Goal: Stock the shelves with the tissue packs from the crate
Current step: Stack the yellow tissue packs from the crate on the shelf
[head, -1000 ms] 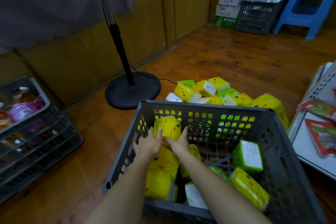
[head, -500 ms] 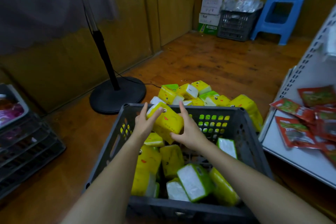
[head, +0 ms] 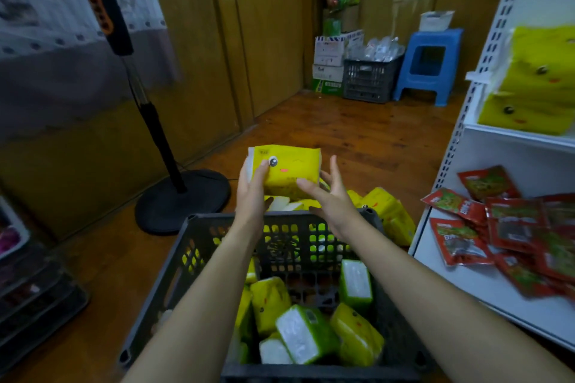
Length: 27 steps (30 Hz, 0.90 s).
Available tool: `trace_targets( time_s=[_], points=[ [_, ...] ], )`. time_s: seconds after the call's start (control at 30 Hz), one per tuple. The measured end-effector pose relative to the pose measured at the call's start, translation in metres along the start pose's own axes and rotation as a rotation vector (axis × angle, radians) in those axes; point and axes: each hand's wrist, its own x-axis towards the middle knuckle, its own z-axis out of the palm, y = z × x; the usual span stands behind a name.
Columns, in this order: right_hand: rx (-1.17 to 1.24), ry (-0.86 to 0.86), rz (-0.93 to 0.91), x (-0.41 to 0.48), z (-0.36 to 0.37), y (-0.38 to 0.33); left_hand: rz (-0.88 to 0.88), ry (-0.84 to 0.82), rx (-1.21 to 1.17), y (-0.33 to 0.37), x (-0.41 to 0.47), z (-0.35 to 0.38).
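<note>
Yellow tissue pack (head: 287, 176) was in the air above the crate's (head: 199, 246) far rim, w/ more packs (head: 305, 333) lying at the crate's near end. Left hand (head: 252, 193) gripped its left end, thumb on the printed front, fingers behind. Right hand (head: 329, 199) was spread, thumb tip on the lower right corner, other fingers straight beside that end. Prob. light & squashy, film wrap a bit slick, so best held by both short ends, not the soft middle. Shelves (head: 513, 298) stood right of the crate.
</note>
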Motion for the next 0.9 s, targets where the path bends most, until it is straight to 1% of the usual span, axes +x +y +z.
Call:
trace_targets(
  time_s=[0.07,0.1,0.2,0.33,0.43,0.5,0.57,0.7,0.8,0.9],
  points=[
    [0.163,0.036,-0.012,-0.001,-0.009,-0.021,0.063,-0.032,0.025,0.009,-0.006,0.021],
    [0.195,0.062,-0.042,0.0,-0.016,-0.033,0.091,-0.066,0.034,0.016,-0.01,0.031],
    [0.114,0.125,-0.198,-0.002,-0.045,-0.071,0.189,-0.19,0.05,0.038,-0.018,0.06],
    [-0.044,0.119,-0.372,-0.015,-0.083,-0.125,0.361,-0.286,0.071,0.076,-0.03,0.11],
    [-0.081,0.128,-0.472,-0.025,-0.115,-0.162,0.486,-0.341,0.107,0.102,-0.042,0.152],
    [-0.079,0.13,-0.514,-0.033,-0.14,-0.182,0.548,-0.407,0.098,0.113,-0.052,0.18],
    [-0.083,0.156,-0.543,-0.044,-0.167,-0.198,0.565,-0.501,0.083,0.118,-0.059,0.21],
    [-0.126,0.282,-0.613,-0.069,-0.226,-0.224,0.572,-0.639,0.115,0.121,-0.078,0.276],
    [-0.124,0.383,-0.636,-0.085,-0.27,-0.237,0.602,-0.682,0.138,0.118,-0.095,0.324],
    [-0.182,0.496,-0.629,-0.096,-0.313,-0.243,0.628,-0.716,0.208,0.108,-0.105,0.37]
  ],
)
